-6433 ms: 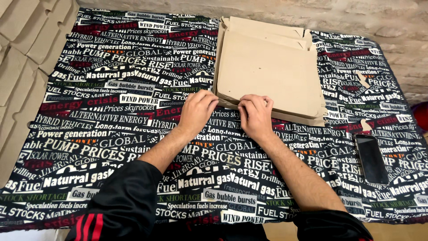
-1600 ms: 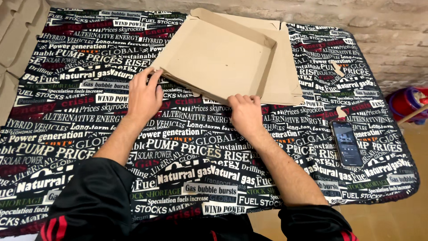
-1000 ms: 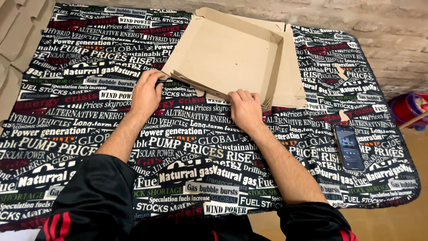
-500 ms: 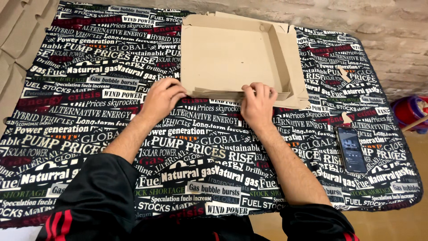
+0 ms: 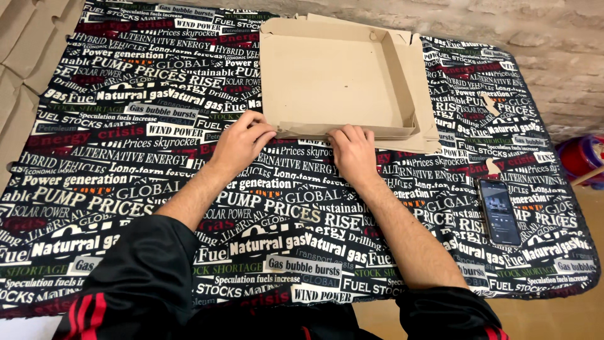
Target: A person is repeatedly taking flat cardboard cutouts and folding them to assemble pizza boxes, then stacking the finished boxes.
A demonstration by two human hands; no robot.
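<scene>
My left hand (image 5: 242,140) and my right hand (image 5: 352,150) both sit at the near edge of the flat cardboard box (image 5: 333,75), the shallow pizza-style kind, which lies open on the far middle of the printed black tablecloth (image 5: 126,189). My left fingers (image 5: 261,129) are curled narrow, pinching the near-left corner of the box where the front flap (image 5: 314,131) meets the side wall. My right fingers (image 5: 355,133) lie close together and fairly flat, pressing down on that same front flap just right of its middle. Neither hand holds anything loose; both bear on the cardboard.

The box's far and right walls already stand upright, with a second cardboard layer poking out beneath the right side. The front wall looks only half folded, so I judge that I am forming this last wall. The next move, as I see it, calls for rolling the flap up and over, keeping the corner tab tucked inside while I press the fold along its length, evenly, so the thin board does not buckle.

To the right of the box, near the cloth's right edge, lies a dark smartphone (image 5: 499,211), well apart from my hands.
</scene>
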